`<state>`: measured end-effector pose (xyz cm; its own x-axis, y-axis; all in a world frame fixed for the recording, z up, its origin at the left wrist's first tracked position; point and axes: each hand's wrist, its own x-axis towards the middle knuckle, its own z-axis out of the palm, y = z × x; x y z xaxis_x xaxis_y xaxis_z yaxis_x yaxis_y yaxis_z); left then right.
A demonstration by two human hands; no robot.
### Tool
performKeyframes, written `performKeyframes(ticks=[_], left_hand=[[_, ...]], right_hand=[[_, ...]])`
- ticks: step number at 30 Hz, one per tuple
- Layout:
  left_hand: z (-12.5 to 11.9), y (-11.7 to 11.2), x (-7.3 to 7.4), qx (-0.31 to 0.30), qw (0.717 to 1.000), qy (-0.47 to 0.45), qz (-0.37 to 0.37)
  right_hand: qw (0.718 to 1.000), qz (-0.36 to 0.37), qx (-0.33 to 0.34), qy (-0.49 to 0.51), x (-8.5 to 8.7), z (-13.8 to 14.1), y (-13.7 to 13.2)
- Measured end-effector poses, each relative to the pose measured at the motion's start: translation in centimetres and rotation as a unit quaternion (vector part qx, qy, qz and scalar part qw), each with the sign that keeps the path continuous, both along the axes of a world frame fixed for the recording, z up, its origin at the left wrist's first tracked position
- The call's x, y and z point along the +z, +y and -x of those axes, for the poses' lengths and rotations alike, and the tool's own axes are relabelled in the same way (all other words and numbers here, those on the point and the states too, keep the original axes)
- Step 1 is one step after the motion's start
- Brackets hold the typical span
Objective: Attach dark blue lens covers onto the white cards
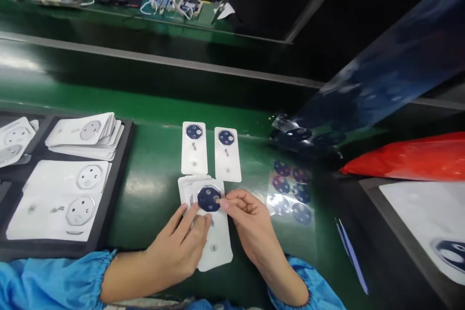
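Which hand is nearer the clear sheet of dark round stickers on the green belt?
Right. The right hand lies just left of the sticker sheet; the left hand is farther left, beyond the white cards.

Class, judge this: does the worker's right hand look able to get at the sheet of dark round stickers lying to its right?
Probably yes: the right hand is beside the sticker sheet, with only bare green belt between them.

White cards [194, 149] bear dark blue discs [209, 198] on the green belt [152, 189], beside a red bag [410, 157]
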<state>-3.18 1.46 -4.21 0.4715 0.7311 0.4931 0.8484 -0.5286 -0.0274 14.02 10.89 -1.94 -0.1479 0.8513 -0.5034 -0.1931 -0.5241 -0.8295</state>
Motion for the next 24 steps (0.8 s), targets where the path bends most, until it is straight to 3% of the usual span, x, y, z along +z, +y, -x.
performKeyframes(ticks=[24], left_hand=[[0.08,0.67,0.24,-0.015,0.999,-0.047,0.023]], right_hand=[[0.999,0.028,0.004,0.025,-0.14,-0.66,0.22]])
